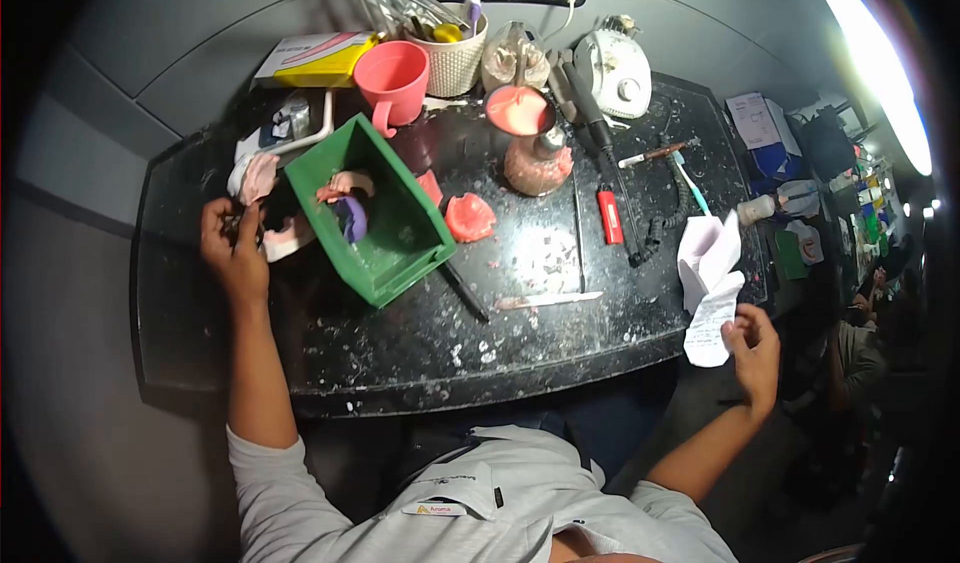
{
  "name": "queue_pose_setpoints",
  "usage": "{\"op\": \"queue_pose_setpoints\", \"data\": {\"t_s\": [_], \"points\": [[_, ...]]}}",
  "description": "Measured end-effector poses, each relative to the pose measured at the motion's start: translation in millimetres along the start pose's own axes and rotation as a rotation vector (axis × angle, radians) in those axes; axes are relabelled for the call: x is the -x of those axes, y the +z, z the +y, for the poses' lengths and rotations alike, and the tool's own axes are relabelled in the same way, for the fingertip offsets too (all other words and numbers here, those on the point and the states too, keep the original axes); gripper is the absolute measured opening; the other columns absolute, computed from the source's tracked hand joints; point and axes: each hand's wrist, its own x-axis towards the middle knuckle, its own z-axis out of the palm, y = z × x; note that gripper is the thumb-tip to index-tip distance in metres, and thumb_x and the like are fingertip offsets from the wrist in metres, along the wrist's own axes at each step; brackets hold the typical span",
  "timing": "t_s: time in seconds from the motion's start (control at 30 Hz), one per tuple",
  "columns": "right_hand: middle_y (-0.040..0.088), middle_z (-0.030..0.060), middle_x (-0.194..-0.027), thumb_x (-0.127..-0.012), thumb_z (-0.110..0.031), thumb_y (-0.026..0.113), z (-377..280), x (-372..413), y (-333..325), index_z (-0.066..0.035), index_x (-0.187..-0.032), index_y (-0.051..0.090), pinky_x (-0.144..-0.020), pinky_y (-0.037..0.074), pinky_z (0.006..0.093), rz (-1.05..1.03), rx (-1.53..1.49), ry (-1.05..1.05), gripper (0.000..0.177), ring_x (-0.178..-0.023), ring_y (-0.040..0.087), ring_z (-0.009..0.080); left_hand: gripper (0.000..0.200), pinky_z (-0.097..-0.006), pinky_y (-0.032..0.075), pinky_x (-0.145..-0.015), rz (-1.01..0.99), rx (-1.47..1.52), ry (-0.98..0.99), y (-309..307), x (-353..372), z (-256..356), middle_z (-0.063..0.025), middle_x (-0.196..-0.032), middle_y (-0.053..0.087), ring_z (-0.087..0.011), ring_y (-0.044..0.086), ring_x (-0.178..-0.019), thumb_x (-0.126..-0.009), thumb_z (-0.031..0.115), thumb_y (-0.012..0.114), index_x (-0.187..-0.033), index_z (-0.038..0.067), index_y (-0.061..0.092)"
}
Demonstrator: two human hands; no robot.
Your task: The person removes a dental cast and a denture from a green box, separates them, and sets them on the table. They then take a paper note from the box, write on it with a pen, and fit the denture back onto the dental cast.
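At the bench's left side, my left hand [232,241] has its fingers closed at the lower edge of a pink and white dental cast [258,177]. A second pale cast [288,239] lies beside that hand, against a green plastic box [408,233]. Inside the box are a pinkish arch-shaped piece [350,183] and a purple piece [353,219]. On the right, my right hand [754,355] pinches the edge of a folded paper slip [712,325] with handwriting on it. The slip hangs over the bench's right front edge.
Behind the box stand a pink mug [392,81] and a woven tool basket [455,66]. A burner [538,166], red lighter [609,217], knife [550,301] and toothbrush [691,185] are on the black bench [420,368]. A white device [612,73] stands behind.
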Motion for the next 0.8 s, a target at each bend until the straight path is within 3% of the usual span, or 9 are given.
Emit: {"op": "queue_pose_setpoints", "data": {"t_s": [0.07, 0.17, 0.23, 0.4, 0.47, 0.53, 0.67, 0.7, 0.8], "points": [[0.070, 0.0113, -0.108, -0.089, -0.007, 0.070, -26, 20, 5, 0.004, -0.116, 0.063, -0.088, 0.050, 0.0320, 0.311, 0.312, -0.149, 0.030, -0.097, 0.065, 0.0171, 0.016, -0.0259, 0.041, -0.063, -0.017, -0.185, 0.065, -5, -4, -3, 0.0016, -0.078, 0.051, -0.0075, 0.050, -0.068, -0.089, 0.003, 0.069, -0.091, 0.004, 0.053], [0.070, 0.0120, -0.108, -0.086, -0.005, 0.073, -58, 37, 27, 0.002, -0.115, 0.065, -0.092, 0.049, 0.0339, 0.409, 0.011, -0.327, 0.031, -0.101, 0.065, 0.0203, 0.018, -0.0326, 0.042, -0.064, -0.015, -0.398, 0.100, -4, -4, 3, -0.0040, -0.076, 0.055, -0.0155, 0.050, -0.068, -0.088, 0.007, 0.070, -0.090, 0.002, 0.054], [0.070, 0.0110, -0.105, -0.085, -0.006, 0.073, -107, 51, 63, 0.002, -0.111, 0.067, -0.092, 0.049, 0.0324, 0.274, -0.098, -0.421, 0.028, -0.098, 0.066, 0.0199, 0.023, -0.0374, 0.041, -0.066, -0.044, -0.587, 0.100, -10, -11, -9, -0.0116, -0.075, 0.055, -0.0250, 0.049, -0.068, -0.085, 0.009, 0.073, -0.081, 0.000, 0.052], [0.068, 0.0167, -0.099, -0.078, -0.022, 0.081, -172, 48, 215, -0.002, -0.104, 0.063, -0.083, 0.052, 0.0409, -0.084, -0.140, -0.909, 0.037, -0.095, 0.066, 0.0351, 0.032, -0.0363, 0.040, -0.067, -0.092, -0.503, 0.196, -17, -25, -29, -0.0095, -0.071, 0.050, -0.0233, 0.045, -0.068, -0.082, 0.008, 0.074, -0.073, 0.001, 0.045], [0.069, 0.0197, -0.100, -0.079, -0.021, 0.077, -201, 59, 237, -0.002, -0.094, 0.065, -0.083, 0.054, 0.0462, -0.177, 0.208, -0.838, 0.028, -0.098, 0.066, 0.0374, 0.033, -0.0340, 0.039, -0.066, -0.125, -0.276, 0.066, -16, -28, -33, -0.0030, -0.071, 0.046, -0.0180, 0.042, -0.069, -0.081, 0.005, 0.073, -0.070, 0.003, 0.042], [0.072, 0.0166, -0.086, -0.072, -0.009, 0.072, -200, 49, 281, -0.003, -0.080, 0.071, -0.069, 0.058, 0.0451, -0.032, 0.324, -0.828, 0.010, -0.083, 0.072, 0.0342, 0.033, -0.0313, 0.038, -0.065, -0.123, -0.239, 0.021, -18, -36, -46, 0.0006, -0.072, 0.041, -0.0142, 0.039, -0.070, -0.080, 0.004, 0.072, -0.069, 0.005, 0.041], [0.073, 0.0165, -0.084, -0.069, -0.008, 0.071, -200, 63, 260, -0.003, -0.078, 0.072, -0.068, 0.058, 0.0447, -0.022, 0.310, -0.791, 0.009, -0.081, 0.072, 0.0338, 0.029, -0.0309, 0.043, -0.067, 0.001, -0.238, -0.049, -8, -28, -24, -0.0021, -0.076, 0.048, -0.0143, 0.049, -0.069, -0.078, 0.012, 0.076, -0.073, 0.004, 0.048], [0.073, 0.0167, -0.083, -0.069, -0.008, 0.071, -195, 69, 249, -0.004, -0.077, 0.072, -0.068, 0.058, 0.0446, -0.039, 0.339, -0.819, 0.009, -0.081, 0.072, 0.0342, 0.024, -0.0372, 0.048, -0.072, 0.045, -0.164, -0.085, -6, -29, -22, -0.0079, -0.083, 0.057, -0.0222, 0.059, -0.075, -0.077, 0.015, 0.076, -0.079, 0.003, 0.054], [0.071, 0.0181, -0.091, -0.070, -0.008, 0.073, -165, 87, 204, -0.003, -0.083, 0.071, -0.075, 0.058, 0.0417, -0.094, 0.387, -0.730, 0.015, -0.090, 0.070, 0.0343, 0.022, -0.0441, 0.048, -0.083, 0.314, -0.509, 0.215, -4, -7, 26, -0.0149, -0.094, 0.063, -0.0310, 0.062, -0.089, -0.079, 0.015, 0.073, -0.086, 0.001, 0.057]]}}
